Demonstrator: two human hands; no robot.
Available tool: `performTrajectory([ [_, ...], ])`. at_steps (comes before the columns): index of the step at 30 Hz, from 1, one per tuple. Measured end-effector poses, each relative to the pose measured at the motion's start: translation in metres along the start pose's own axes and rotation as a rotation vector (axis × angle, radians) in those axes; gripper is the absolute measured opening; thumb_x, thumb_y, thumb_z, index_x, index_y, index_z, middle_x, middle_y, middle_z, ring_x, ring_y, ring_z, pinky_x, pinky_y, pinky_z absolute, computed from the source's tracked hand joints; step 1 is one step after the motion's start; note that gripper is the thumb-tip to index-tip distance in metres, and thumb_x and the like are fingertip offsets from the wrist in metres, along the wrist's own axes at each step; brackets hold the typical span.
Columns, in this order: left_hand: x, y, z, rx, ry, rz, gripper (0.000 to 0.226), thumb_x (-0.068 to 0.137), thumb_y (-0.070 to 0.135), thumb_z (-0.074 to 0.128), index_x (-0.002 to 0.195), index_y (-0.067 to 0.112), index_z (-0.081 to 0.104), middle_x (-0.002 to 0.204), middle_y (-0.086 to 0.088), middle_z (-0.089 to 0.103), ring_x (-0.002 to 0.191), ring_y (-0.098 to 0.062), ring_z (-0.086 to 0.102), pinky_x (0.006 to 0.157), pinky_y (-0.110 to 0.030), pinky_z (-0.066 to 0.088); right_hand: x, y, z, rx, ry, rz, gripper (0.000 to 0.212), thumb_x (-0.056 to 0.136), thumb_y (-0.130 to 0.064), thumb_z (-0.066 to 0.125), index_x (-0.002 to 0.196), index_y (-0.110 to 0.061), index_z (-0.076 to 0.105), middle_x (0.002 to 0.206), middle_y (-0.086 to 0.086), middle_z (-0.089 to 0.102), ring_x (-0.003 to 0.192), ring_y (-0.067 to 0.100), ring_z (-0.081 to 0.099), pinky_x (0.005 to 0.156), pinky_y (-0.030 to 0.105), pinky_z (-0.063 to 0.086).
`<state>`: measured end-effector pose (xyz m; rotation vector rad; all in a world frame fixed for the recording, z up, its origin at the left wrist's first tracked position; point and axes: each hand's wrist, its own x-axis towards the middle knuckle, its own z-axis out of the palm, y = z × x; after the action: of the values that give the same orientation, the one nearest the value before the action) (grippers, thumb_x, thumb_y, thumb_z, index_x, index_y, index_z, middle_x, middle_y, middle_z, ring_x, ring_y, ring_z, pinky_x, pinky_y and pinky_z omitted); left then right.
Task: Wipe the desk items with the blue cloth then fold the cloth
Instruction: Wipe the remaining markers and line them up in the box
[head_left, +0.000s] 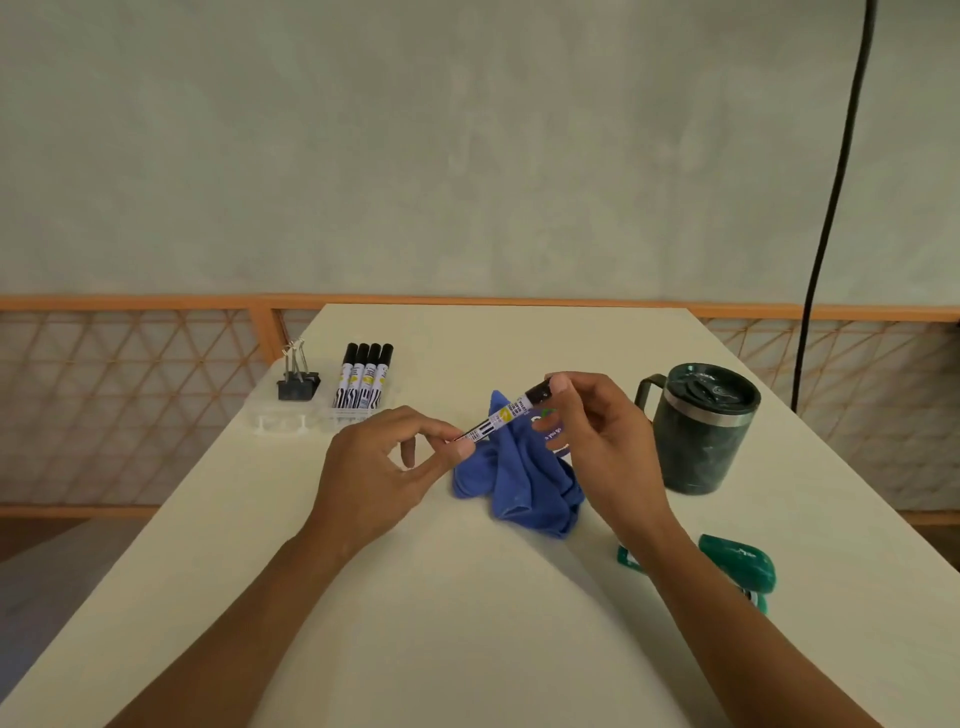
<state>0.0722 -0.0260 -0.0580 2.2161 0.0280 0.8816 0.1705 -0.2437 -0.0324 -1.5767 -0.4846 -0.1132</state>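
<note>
The job looks to be mid-wipe, judging by the layout. A marker (506, 415) is held in the air at the middle of the frame, slanting up to the right. The left hand (374, 467) pinches its lower end between thumb and forefinger, the other fingers loosely curled. The right hand (602, 431) pinches the black cap end with its fingertips. The cloth (519, 483) lies crumpled on the table (467, 649) just under and behind the marker, one peak rising behind the barrel. Whether the cloth touches the marker I cannot tell, and neither hand plainly grips it. Four markers (363, 382) stand side by side in a clear tray (275, 421) at the left, with clips (297, 382) next to them. This layout suggests the markers are being handled one at a time. Left to do, as I read it: the mug (701, 431) at the right, the green tool (743, 564) at the lower right, perhaps the clips, and then the fold, which is not yet begun. There is plenty of bare tabletop in the lower half of the frame for spreading the cloth. The mug stands close beside the right wrist, and the green tool sits partly behind the right forearm, near the table's right edge, so a careless sweep could knock either one. The tray sits at the left edge.
</note>
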Motion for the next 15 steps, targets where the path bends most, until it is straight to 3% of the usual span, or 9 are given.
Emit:
performTrajectory([
  [3, 0.002, -0.009, -0.004, 0.063, -0.017, 0.065, 0.017, 0.090, 0.052, 0.085, 0.102, 0.041, 0.080, 0.097, 0.018, 0.075, 0.074, -0.019, 0.059, 0.068, -0.035, 0.051, 0.002, 0.003, 0.002, 0.096, 0.005, 0.061, 0.021, 0.108, -0.035, 0.061, 0.112, -0.019, 0.074, 0.093, -0.002, 0.080, 0.082, 0.012, 0.075, 0.069, 0.019, 0.055],
  [6, 0.003, -0.014, -0.006, 0.118, -0.022, 0.104, 0.026, 0.087, 0.061, 0.080, 0.106, 0.043, 0.080, 0.096, 0.021, 0.073, 0.076, -0.017, 0.059, 0.068, -0.037, 0.052, 0.000, 0.004, 0.007, 0.123, -0.027, 0.046, 0.022, 0.108, -0.032, 0.061, 0.113, -0.015, 0.074, 0.096, 0.000, 0.081, 0.087, 0.013, 0.077, 0.072, 0.021, 0.058],
  [9, 0.006, -0.018, -0.006, 0.147, -0.005, 0.103, 0.019, 0.089, 0.058, 0.079, 0.100, 0.042, 0.082, 0.088, 0.021, 0.071, 0.075, -0.016, 0.058, 0.068, -0.038, 0.052, -0.004, 0.002, 0.011, 0.128, -0.094, 0.039, 0.024, 0.107, -0.037, 0.061, 0.114, -0.018, 0.074, 0.102, -0.005, 0.081, 0.095, 0.014, 0.077, 0.082, 0.028, 0.062],
  [12, 0.009, -0.023, -0.011, 0.090, 0.068, 0.036, 0.015, 0.091, 0.049, 0.085, 0.098, 0.037, 0.084, 0.087, 0.018, 0.073, 0.074, -0.019, 0.057, 0.074, -0.034, 0.051, 0.000, 0.006, 0.003, -0.119, -0.067, -0.003, 0.032, 0.103, -0.056, 0.060, 0.123, -0.032, 0.069, 0.109, -0.016, 0.078, 0.101, 0.004, 0.073, 0.089, 0.030, 0.061],
  [15, 0.011, -0.026, -0.017, 0.070, 0.114, -0.042, 0.010, 0.089, 0.045, 0.085, 0.095, 0.037, 0.083, 0.090, 0.018, 0.074, 0.077, -0.021, 0.057, 0.078, -0.027, 0.050, 0.006, 0.018, -0.008, -0.499, -0.082, -0.095, 0.049, 0.094, -0.068, 0.067, 0.131, -0.037, 0.061, 0.115, -0.023, 0.068, 0.104, 0.002, 0.065, 0.083, 0.023, 0.056],
])
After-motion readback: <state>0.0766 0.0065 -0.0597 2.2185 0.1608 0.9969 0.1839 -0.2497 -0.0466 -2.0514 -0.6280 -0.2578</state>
